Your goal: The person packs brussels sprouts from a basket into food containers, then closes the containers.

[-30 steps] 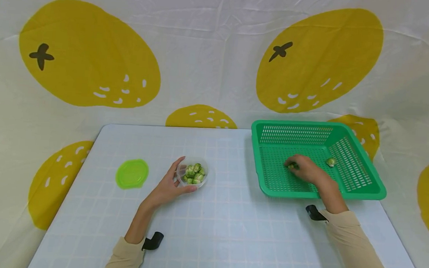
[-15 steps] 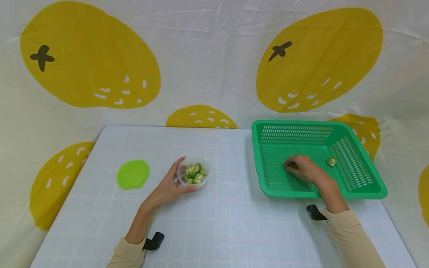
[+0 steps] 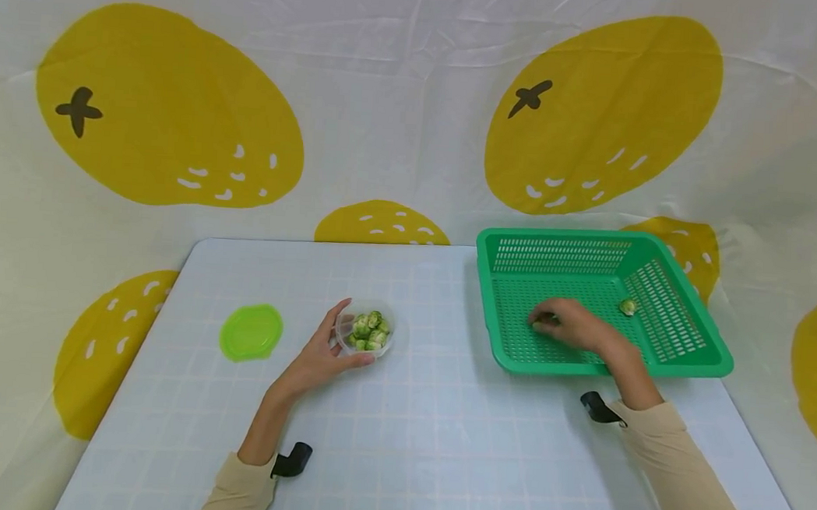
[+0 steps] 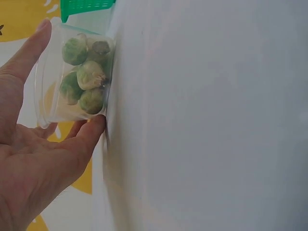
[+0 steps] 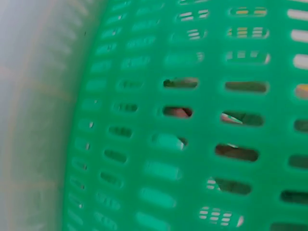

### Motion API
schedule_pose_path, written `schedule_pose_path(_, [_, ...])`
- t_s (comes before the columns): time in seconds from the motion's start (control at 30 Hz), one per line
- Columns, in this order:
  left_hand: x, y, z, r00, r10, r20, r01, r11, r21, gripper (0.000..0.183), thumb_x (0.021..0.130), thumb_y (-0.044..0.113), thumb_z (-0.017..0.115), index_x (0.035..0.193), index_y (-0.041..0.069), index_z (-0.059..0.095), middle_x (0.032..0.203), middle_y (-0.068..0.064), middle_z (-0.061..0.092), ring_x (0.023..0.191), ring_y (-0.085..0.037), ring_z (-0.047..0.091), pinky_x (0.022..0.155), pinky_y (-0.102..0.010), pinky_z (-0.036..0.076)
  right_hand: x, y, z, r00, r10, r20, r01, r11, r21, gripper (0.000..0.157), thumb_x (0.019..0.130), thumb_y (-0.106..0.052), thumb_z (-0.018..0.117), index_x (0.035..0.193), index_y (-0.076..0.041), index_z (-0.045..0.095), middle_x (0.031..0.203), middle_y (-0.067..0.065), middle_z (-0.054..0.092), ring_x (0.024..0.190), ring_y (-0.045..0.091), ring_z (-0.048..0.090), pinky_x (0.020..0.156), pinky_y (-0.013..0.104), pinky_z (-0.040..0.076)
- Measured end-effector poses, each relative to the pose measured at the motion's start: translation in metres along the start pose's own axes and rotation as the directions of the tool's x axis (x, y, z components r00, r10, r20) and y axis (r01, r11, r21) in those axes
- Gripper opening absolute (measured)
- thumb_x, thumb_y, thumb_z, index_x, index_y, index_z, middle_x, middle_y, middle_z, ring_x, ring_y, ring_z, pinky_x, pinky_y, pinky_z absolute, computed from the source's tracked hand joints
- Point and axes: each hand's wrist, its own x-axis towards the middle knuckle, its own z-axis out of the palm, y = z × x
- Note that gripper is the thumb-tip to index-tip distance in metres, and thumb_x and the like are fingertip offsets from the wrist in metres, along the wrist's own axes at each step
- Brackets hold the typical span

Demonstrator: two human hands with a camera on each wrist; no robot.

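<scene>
My left hand (image 3: pixel 318 360) holds a clear plastic tub (image 4: pixel 54 72), thumb on the near side and fingers round its far side. Several Brussels sprouts (image 3: pixel 369 330) lie inside the tub, which stands upright on the table. Over at the right, my right hand (image 3: pixel 573 325) is down in a green slotted basket (image 3: pixel 568 288), its fingers curled together low over the floor and pinching a Brussels sprout, mostly hidden by the fingers. Another Brussels sprout (image 3: pixel 628 307) lies by the basket's right wall. In the right wrist view the basket wall (image 5: pixel 202 134) covers most of the hand.
A bright green lid (image 3: pixel 251 332) lies flat on the table (image 3: pixel 397 441), left of the tub. Behind the table hangs a white cloth (image 3: pixel 395 129) with big yellow fruit prints. The basket's raised rim stands between the right forearm and the basket floor.
My right hand has shifted slightly left within the basket, and the sprout at its fingertips shows less than before. The left hand and the tub stay in place.
</scene>
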Motion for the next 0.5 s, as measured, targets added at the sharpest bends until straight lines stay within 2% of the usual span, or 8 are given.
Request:
schedule_pose_path(0.23, [0.000,0.000,0.000,1.000,-0.001,-0.002,0.001,1.000,0.006,0.108,0.086,0.028,0.087,0.165,0.031,0.014,0.170,-0.014,0.009,0.155,-0.034,0.016,0.122,-0.053,0.025,0.002,-0.009,0.003,0.998,-0.057,0.041,0.058,0.998,-0.018,0.013,0.095,0.004,0.068,0.106,0.005,0.074,0.104,0.016,0.073,0.099,0.035,0.068,0.085,0.051,0.058])
schedule_pose_path(0.37, [0.000,0.000,0.000,1.000,-0.002,-0.002,0.002,1.000,0.009,0.108,0.085,0.029,0.087,0.165,0.030,0.014,0.170,-0.014,0.009,0.155,-0.034,0.017,0.122,-0.052,0.026,0.003,-0.015,0.006,0.990,-0.096,0.104,0.099,0.995,-0.020,0.012,0.095,0.004,0.068,0.105,0.003,0.076,0.104,0.013,0.075,0.101,0.036,0.069,0.087,0.051,0.058])
schedule_pose_path(0.5, [0.000,-0.001,0.000,1.000,-0.003,-0.002,0.003,1.000,0.010,0.109,0.085,0.029,0.087,0.165,0.029,0.013,0.170,-0.014,0.009,0.155,-0.034,0.017,0.122,-0.052,0.026,0.006,-0.021,0.010,0.975,-0.132,0.177,0.130,0.991,0.027,0.013,0.095,0.004,0.069,0.104,0.002,0.078,0.104,0.013,0.076,0.101,0.035,0.070,0.086,0.047,0.059])
